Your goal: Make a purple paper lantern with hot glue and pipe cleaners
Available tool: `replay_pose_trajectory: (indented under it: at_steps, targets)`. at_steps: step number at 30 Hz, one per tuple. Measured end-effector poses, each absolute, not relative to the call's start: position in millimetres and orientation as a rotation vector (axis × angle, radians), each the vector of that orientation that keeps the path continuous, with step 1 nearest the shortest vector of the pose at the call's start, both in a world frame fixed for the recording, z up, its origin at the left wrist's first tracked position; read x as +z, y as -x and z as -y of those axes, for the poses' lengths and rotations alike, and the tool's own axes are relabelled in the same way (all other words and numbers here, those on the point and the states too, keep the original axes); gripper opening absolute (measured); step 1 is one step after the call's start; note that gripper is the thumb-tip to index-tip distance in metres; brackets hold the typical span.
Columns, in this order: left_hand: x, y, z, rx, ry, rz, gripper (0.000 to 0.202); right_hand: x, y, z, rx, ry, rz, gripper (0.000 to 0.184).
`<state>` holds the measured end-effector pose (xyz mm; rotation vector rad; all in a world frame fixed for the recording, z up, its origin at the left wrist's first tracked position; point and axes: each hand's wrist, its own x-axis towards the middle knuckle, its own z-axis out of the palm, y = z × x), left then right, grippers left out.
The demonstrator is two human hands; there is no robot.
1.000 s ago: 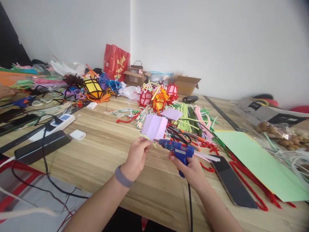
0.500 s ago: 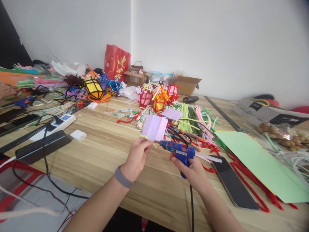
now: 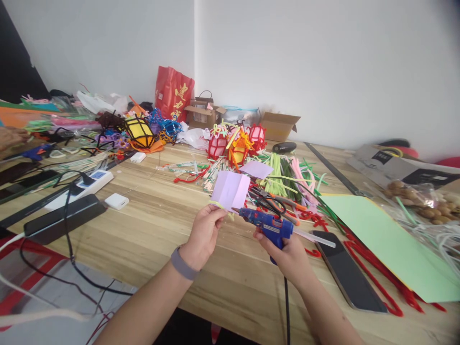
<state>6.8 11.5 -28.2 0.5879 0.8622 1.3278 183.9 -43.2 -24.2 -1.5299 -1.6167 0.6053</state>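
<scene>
My left hand (image 3: 204, 229) pinches the lower edge of a folded piece of purple paper (image 3: 230, 189), along with a yellow-green pipe cleaner (image 3: 216, 204) that shows at that edge. My right hand (image 3: 283, 249) is wrapped around the handle of a blue hot glue gun (image 3: 268, 223). Its nozzle points left and lies close to the paper's lower right corner; I cannot tell whether they touch. A clear glue stick (image 3: 318, 237) juts from the gun's back. Just behind lies a second purple sheet (image 3: 256, 169).
Black-handled scissors (image 3: 275, 206) lie behind the gun. To the right are a phone (image 3: 350, 273), red pipe cleaners (image 3: 402, 292) and a green sheet (image 3: 388, 244). Small lanterns (image 3: 239, 148) stand behind. A power strip (image 3: 95, 184) lies left. Another person's hand (image 3: 10, 138) is far left.
My right hand and the glue gun have shifted slightly to the right, drawing the nozzle a little along the paper's corner. My left hand and the paper have hardly moved.
</scene>
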Motion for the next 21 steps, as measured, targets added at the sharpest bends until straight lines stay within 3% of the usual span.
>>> replay_pose_trajectory:
  at_steps: [21]
  targets:
    - [-27.7, -5.9, -10.5, 1.314, -0.624, -0.896, 0.019, -25.3, -182.1, 44.1, 0.467, 1.568, 1.684, 0.038]
